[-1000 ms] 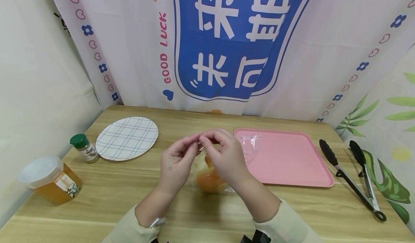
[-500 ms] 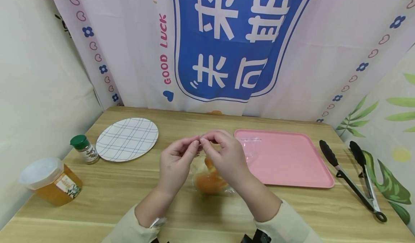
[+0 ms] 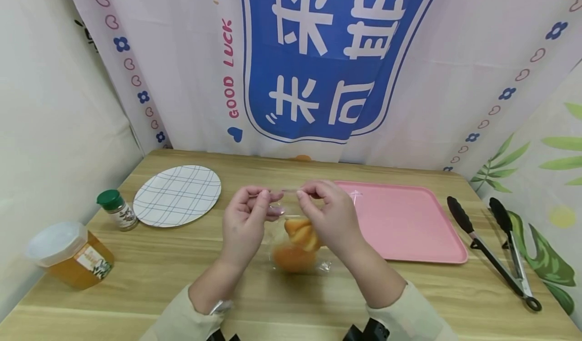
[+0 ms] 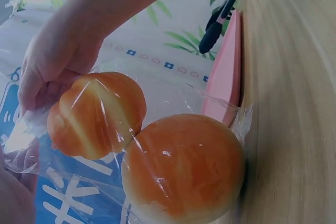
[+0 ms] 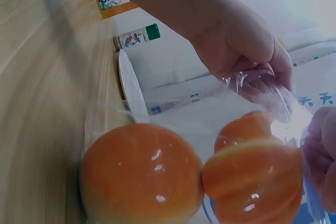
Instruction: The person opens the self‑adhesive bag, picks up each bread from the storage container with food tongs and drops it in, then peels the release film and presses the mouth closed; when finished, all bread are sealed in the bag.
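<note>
Two bread rolls sit inside a clear plastic bag [image 3: 278, 235]: a smooth round bun [image 4: 184, 169] at the bottom and a ridged, twisted roll [image 4: 100, 114] above it. My left hand [image 3: 245, 225] pinches the bag's top edge on the left, between thumb and fingers. On the other side my right hand [image 3: 335, 222] pinches the same edge, a short stretch of film drawn between the two. In the right wrist view the round bun [image 5: 142, 174] and the twisted roll [image 5: 257, 174] press against the film side by side.
A pink tray [image 3: 409, 225] lies to the right, with black-tipped tongs [image 3: 495, 255] beyond it. At the left are a checked plate [image 3: 178, 195], a green-capped spice jar [image 3: 118, 209] and a honey jar [image 3: 73, 255]. Behind the wooden table [image 3: 273, 315] hangs a printed cloth [image 3: 191, 78].
My hands have drawn apart from fingertips nearly together, the right one moving rightward. The bag's top edge is now stretched between them, and more of the twisted roll shows.
</note>
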### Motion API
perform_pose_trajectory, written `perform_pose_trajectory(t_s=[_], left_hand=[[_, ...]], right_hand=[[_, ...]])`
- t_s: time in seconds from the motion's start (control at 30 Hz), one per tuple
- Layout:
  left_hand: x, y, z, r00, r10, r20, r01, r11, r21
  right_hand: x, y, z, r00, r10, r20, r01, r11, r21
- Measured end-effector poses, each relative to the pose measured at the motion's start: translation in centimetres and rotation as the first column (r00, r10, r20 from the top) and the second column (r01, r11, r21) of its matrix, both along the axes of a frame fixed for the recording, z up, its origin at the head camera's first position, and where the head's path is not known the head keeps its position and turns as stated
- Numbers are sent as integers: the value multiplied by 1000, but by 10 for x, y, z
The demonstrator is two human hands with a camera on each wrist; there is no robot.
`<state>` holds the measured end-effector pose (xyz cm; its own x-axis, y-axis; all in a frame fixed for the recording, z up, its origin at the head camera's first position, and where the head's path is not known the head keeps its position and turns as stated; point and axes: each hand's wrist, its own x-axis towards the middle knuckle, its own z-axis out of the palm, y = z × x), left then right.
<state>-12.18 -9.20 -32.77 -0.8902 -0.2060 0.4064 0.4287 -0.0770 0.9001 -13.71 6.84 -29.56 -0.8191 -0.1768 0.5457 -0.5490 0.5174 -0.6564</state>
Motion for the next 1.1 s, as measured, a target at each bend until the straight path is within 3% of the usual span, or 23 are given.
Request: perform_pose_trajectory(t_s=[0.47,0.8,1.1], left_hand=[[-6,-3,2,995,-1,98,-4,999,43],[-7,-4,1,994,-27,104,17,996,91],[-8,-6,0,993,-19,118,10,997,79]], right_hand=[[-4,34,-2,995,-73,64,74,997,-7],[-6,61,-2,986,-143,84,146,989,-31],[-5,83,-1,972,-202,120,207,978,-28]])
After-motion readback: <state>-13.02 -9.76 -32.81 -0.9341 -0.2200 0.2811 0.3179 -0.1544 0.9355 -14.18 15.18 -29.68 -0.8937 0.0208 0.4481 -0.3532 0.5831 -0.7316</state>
